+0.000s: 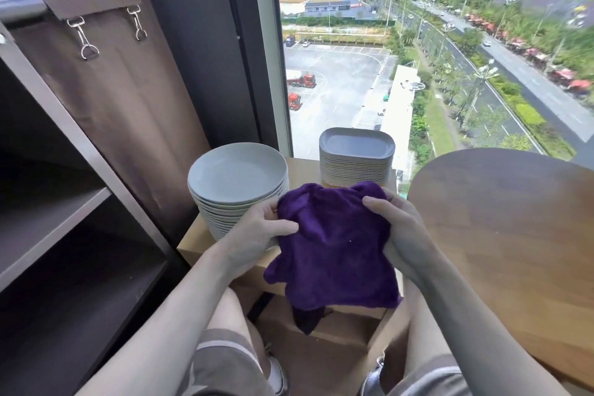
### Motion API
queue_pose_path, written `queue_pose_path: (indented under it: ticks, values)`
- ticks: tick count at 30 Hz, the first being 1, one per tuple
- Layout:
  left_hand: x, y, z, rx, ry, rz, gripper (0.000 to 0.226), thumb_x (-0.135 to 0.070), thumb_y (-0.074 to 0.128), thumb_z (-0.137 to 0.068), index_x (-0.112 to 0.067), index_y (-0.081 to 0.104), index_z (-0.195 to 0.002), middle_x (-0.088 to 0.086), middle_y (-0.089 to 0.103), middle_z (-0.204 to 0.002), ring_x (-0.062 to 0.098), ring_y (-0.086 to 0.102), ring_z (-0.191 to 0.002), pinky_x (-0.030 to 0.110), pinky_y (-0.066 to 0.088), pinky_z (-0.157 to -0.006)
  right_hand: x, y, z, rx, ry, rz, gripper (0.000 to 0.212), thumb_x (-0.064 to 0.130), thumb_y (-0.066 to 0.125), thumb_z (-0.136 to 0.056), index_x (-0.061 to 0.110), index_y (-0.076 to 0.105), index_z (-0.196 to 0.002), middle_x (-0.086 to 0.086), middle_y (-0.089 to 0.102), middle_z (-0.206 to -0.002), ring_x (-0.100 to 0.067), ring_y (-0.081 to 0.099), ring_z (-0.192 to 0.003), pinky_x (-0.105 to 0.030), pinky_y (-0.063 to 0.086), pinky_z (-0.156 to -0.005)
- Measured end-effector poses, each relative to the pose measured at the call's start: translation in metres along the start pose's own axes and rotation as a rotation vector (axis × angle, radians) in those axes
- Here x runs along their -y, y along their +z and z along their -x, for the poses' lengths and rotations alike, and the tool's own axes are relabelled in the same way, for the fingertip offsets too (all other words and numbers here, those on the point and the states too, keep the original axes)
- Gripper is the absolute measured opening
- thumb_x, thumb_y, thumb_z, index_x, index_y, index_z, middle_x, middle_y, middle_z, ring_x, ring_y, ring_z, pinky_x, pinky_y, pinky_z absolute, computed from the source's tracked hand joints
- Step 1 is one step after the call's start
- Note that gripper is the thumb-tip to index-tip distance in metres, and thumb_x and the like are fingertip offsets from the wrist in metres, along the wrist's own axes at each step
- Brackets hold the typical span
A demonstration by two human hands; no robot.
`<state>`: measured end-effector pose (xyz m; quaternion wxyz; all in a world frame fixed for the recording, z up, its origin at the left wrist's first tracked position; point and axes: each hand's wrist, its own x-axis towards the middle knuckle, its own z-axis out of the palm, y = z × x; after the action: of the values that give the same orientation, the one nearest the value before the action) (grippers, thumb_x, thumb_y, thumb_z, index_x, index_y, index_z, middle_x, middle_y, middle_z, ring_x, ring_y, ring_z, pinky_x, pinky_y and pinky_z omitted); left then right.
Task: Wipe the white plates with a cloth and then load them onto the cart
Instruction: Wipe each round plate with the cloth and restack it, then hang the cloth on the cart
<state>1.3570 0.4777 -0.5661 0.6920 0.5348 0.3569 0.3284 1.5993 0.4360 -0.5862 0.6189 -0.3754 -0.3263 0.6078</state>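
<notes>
The cloth (334, 244) hides whatever lies beneath it

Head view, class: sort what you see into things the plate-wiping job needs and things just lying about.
Job: purple cloth, held by left hand and right hand; round plate stack; rectangular plate stack; cart shelves.
Lying about: round wooden table; brown fabric bag.

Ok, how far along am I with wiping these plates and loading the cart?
Nothing looks done yet: the cart shelves in view hold no plates. In hand: the left hand and right hand both grip the purple cloth; whether it covers a plate is hidden. Left: the round plate stack and the rectangular stack, both to wipe and load.
</notes>
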Motion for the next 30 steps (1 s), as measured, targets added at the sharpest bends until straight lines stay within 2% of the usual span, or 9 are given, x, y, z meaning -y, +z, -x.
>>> queue_pose_path:
  ticks: [4, 6, 9, 11, 15, 19, 22, 26, 30]
  values:
    - [0.008, 0.015, -0.005, -0.001, -0.088, 0.106, 0.033, -0.054, 0.067, -0.094, -0.030, 0.081, -0.112, -0.003, 0.074, -0.123, 0.011, 0.068, -0.109, 0.025, 0.051, -0.087, 0.000, 0.002, -0.001, 0.038, -0.037, -0.012, 0.035, 0.018, 0.080, -0.077, 0.010, 0.073, -0.110, -0.021, 0.071, -0.107, -0.032, 0.070, -0.096, -0.039, 0.060, -0.084]
    - [0.009, 0.018, -0.012, -0.073, -0.061, 0.132, 0.034, -0.048, 0.065, -0.094, -0.021, 0.081, -0.109, 0.002, 0.076, -0.118, 0.013, 0.070, -0.104, 0.025, 0.054, -0.084, 0.002, 0.002, -0.003, 0.055, -0.055, -0.003, 0.031, 0.019, 0.081, -0.077, 0.013, 0.073, -0.106, -0.018, 0.072, -0.105, -0.030, 0.070, -0.094, -0.038, 0.060, -0.083]
    - [0.007, 0.013, -0.017, -0.151, 0.011, 0.171, 0.027, -0.016, 0.069, -0.096, -0.004, 0.069, -0.120, 0.011, 0.075, -0.113, 0.023, 0.070, -0.101, 0.034, 0.057, -0.094, 0.008, -0.003, -0.004, 0.008, -0.082, 0.100, 0.031, 0.025, 0.084, -0.074, 0.014, 0.072, -0.101, -0.016, 0.073, -0.103, -0.029, 0.070, -0.089, -0.037, 0.061, -0.077]
    - [-0.001, 0.006, -0.017, -0.225, 0.057, 0.116, 0.018, -0.005, 0.067, -0.096, -0.004, 0.067, -0.114, 0.011, 0.076, -0.107, 0.024, 0.070, -0.096, 0.035, 0.058, -0.091, 0.012, -0.009, -0.003, -0.042, -0.093, 0.199, 0.036, 0.030, 0.086, -0.072, 0.014, 0.070, -0.101, -0.015, 0.073, -0.104, -0.031, 0.068, -0.091, -0.039, 0.060, -0.079]
    - [-0.027, 0.000, -0.012, -0.260, 0.077, 0.095, 0.012, -0.013, 0.075, -0.088, -0.008, 0.072, -0.098, 0.012, 0.076, -0.091, 0.021, 0.071, -0.078, 0.026, 0.060, -0.067, 0.017, -0.015, -0.005, -0.063, -0.117, 0.241, 0.022, 0.022, 0.085, -0.073, 0.020, 0.068, -0.087, -0.012, 0.070, -0.099, -0.028, 0.062, -0.093, -0.043, 0.050, -0.085]
    - [-0.040, 0.001, -0.010, -0.076, -0.019, 0.048, 0.034, -0.038, 0.083, -0.081, -0.008, 0.074, -0.094, 0.010, 0.074, -0.087, 0.018, 0.070, -0.075, 0.024, 0.057, -0.063, 0.020, -0.011, -0.006, -0.024, -0.140, 0.318, 0.015, 0.016, 0.079, -0.076, 0.023, 0.067, -0.081, -0.010, 0.069, -0.095, -0.023, 0.062, -0.089, -0.039, 0.050, -0.080]
    - [-0.037, 0.007, -0.016, -0.123, -0.089, -0.171, 0.028, -0.033, 0.080, -0.089, -0.010, 0.067, -0.097, 0.004, 0.074, -0.081, 0.015, 0.069, -0.071, 0.022, 0.054, -0.059, 0.024, -0.005, -0.006, 0.022, -0.171, 0.406, 0.014, 0.015, 0.077, -0.079, 0.019, 0.065, -0.085, -0.016, 0.071, -0.092, -0.025, 0.065, -0.082, -0.034, 0.055, -0.073]
    - [-0.038, 0.016, -0.024, -0.115, -0.106, -0.638, 0.038, -0.026, 0.077, -0.093, -0.022, 0.060, -0.127, 0.002, 0.074, -0.102, 0.013, 0.073, -0.085, 0.025, 0.058, -0.074, 0.029, 0.002, -0.010, 0.074, -0.228, 0.627, 0.015, 0.010, 0.076, -0.084, 0.022, 0.066, -0.087, -0.022, 0.069, -0.087, -0.025, 0.061, -0.073, -0.037, 0.050, -0.068]
    - [-0.054, 0.030, -0.030, 0.023, 0.129, -0.641, 0.053, -0.011, 0.074, -0.093, -0.037, 0.059, -0.136, 0.001, 0.067, -0.119, 0.011, 0.070, -0.101, 0.024, 0.060, -0.084, 0.029, 0.011, -0.013, 0.118, -0.296, 0.899, 0.022, 0.008, 0.078, -0.084, 0.029, 0.073, -0.088, -0.003, 0.064, -0.093, -0.018, 0.057, -0.068, -0.031, 0.047, -0.069]
